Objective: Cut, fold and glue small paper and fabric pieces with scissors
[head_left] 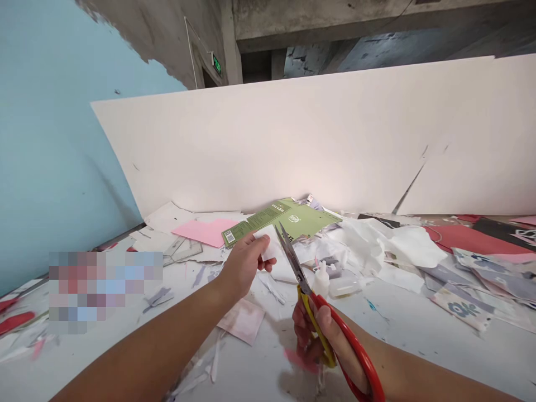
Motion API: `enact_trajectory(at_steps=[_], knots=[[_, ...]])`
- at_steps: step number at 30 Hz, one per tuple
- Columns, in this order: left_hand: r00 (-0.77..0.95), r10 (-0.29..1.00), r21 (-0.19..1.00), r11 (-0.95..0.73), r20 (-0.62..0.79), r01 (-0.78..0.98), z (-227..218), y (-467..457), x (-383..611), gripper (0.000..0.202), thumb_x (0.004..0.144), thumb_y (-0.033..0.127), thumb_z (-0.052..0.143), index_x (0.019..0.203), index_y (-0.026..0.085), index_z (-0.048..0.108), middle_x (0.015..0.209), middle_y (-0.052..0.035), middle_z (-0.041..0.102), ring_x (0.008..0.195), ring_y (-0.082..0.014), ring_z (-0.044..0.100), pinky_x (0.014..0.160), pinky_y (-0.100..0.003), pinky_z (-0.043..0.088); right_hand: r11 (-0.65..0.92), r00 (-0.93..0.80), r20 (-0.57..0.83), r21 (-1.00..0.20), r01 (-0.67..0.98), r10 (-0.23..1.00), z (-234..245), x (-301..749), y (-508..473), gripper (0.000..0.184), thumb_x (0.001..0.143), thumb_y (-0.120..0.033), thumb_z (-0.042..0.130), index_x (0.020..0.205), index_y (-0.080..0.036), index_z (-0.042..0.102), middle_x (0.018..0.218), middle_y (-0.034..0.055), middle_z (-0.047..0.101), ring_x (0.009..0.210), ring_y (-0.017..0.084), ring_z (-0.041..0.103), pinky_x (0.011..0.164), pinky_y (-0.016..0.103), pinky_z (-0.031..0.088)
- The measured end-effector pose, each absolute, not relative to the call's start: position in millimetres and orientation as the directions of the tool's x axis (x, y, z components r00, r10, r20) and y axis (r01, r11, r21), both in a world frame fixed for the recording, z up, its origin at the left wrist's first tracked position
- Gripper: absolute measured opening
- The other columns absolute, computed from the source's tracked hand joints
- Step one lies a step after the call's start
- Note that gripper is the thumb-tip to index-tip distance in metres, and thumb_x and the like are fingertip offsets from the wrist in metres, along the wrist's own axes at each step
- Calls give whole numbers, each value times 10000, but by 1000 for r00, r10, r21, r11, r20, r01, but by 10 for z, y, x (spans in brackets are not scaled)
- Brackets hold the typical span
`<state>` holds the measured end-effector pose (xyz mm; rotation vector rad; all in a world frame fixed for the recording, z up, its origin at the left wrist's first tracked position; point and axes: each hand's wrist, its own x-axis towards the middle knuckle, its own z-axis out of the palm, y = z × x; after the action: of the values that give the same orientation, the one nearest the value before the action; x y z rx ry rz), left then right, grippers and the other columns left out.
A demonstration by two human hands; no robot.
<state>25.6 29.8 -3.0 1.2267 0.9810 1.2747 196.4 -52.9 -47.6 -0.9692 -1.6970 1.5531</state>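
Left hand [243, 267] fingers pinching white paper [266, 241]. Right hand [312, 340] fingers closed around scissors [293, 259], just beside the paper.

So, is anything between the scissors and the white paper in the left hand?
No, nothing visible stands between them. The scissors, held in the right hand, have their open blades beside the edge of the paper, which the left hand holds up.
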Motion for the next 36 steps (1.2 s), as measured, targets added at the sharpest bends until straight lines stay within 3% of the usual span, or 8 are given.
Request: enact_trajectory(at_steps=[9, 15, 19, 27, 33, 36], knots=[[145, 974, 975, -153, 176, -160, -65, 263, 270, 199, 757, 326, 507, 664, 173, 421, 588, 40, 442, 479, -84, 520, 443, -202, 341, 19, -526, -6, -999, 41, 851, -543, 1962, -497, 489, 813, -622, 188, 805, -181, 399, 710, -8, 416, 561, 104, 475, 533, 270, 365], [159, 976, 983, -123, 145, -139, -49, 251, 288, 193, 755, 339, 514, 691, 169, 450, 599, 37, 472, 472, -67, 499, 472, -202, 375, 16, -504, -2, -999, 32, 863, -564, 1954, -505, 477, 808, -621, 236, 795, -177, 409, 674, -23, 402, 536, 95, 466, 517, 257, 348], [213, 969, 989, -104, 125, -107, -30, 180, 311, 234, 749, 341, 522, 623, 169, 426, 489, 77, 366, 411, -53, 435, 554, -240, 440, -29, -472, 10, -997, -75, 882, -532, 1916, -511, 463, 786, -631, 303, 756, -179, 397, 643, -32, 405, 517, 94, 474, 491, 243, 357], [563, 820, 984, -166, 106, 57, 6, -2, 375, 218, 781, 329, 478, 650, 154, 478, 544, 29, 483, 474, -76, 470, 501, -217, 378, 84, -309, 105, -993, -80, 945, -400, 1899, -481, 325, 801, -474, 460, 675, -183, 386, 582, -57, 437, 434, 63, 445, 457, 220, 393], [558, 822, 963, -231, 116, 140, 26, 13, 356, 222, 778, 327, 492, 634, 159, 486, 547, 40, 437, 536, -81, 464, 546, -216, 375, 116, -283, 126, -992, -54, 951, -403, 1921, -480, 249, 850, -363, 408, 669, -199, 357, 569, -59, 442, 477, 75, 435, 451, 203, 378], [609, 786, 956, -252, 110, 152, 76, 52, 287, 119, 755, 280, 529, 721, 167, 512, 623, 31, 484, 588, -83, 463, 582, -222, 381, 125, -307, 102, -990, 57, 946, -344, 1925, -489, 236, 856, -312, 387, 651, -199, 349, 545, -63, 434, 466, 73, 425, 476, 210, 388]])
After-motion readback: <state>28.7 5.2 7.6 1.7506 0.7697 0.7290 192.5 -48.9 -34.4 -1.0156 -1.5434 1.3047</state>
